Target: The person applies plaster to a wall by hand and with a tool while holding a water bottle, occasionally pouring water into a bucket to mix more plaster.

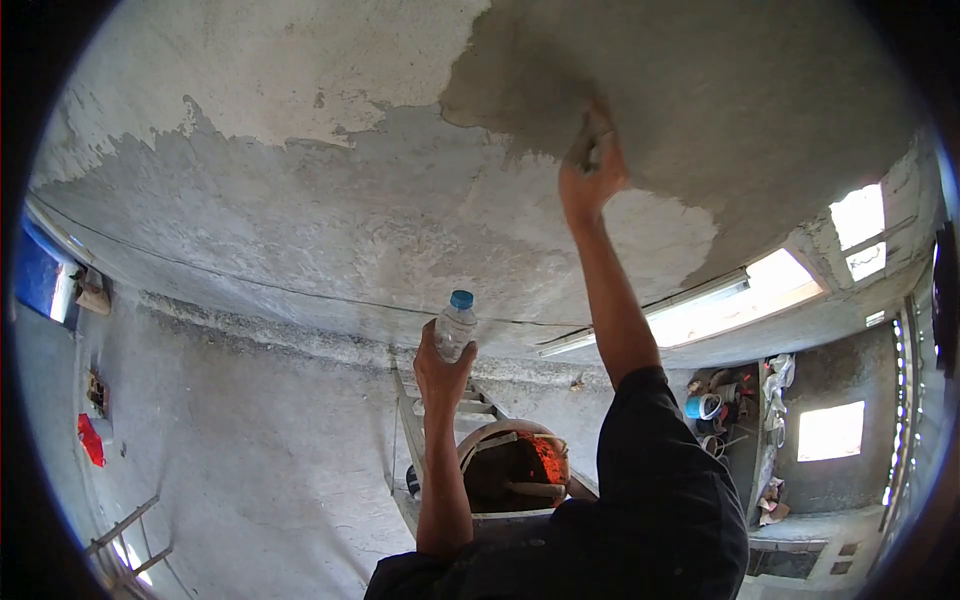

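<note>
Now | left grip [443,374]: capped bottle [457,328] | right grip [597,172]: can't tell | bucket [490,432]: seemingly dark mix

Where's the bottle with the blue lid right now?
In the head view, the bottle is in the person's left hand, just above the bucket in the picture and left of the raised right hand.

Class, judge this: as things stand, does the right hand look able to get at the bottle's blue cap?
Probably yes: the left hand holds the bottle below the cap, and nothing shows between the right hand and the cap.
</note>
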Demonstrator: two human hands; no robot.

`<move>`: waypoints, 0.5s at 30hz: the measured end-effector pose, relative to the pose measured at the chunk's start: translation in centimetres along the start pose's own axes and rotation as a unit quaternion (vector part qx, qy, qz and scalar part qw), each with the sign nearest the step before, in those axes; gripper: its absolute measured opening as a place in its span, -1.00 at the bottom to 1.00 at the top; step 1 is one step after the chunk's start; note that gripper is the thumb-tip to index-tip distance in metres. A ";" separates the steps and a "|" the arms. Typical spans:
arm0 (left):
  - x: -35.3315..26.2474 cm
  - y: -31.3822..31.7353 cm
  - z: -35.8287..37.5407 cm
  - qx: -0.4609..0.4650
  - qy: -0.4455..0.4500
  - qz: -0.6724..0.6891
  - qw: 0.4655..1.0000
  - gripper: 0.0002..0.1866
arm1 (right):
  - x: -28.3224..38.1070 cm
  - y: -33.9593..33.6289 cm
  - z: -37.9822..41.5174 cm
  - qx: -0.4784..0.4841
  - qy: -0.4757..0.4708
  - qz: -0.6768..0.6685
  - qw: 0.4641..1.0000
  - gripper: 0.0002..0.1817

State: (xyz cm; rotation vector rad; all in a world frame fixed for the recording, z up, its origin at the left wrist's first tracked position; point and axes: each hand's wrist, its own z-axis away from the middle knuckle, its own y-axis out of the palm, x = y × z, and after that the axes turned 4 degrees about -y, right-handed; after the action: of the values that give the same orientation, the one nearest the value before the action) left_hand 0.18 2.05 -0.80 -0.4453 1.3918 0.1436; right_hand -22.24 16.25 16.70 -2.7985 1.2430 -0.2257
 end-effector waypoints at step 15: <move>-0.3 -0.1 0.0 -0.004 0.000 -0.004 1.000 -0.39 | -0.8 -0.4 -0.3 0.141 -0.101 -0.023 0.985 -0.45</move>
State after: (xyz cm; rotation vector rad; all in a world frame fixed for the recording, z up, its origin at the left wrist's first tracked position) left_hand 0.20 2.04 -0.52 -0.4571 1.3893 0.1426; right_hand -22.50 17.10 17.02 -2.5356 1.0141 -0.1072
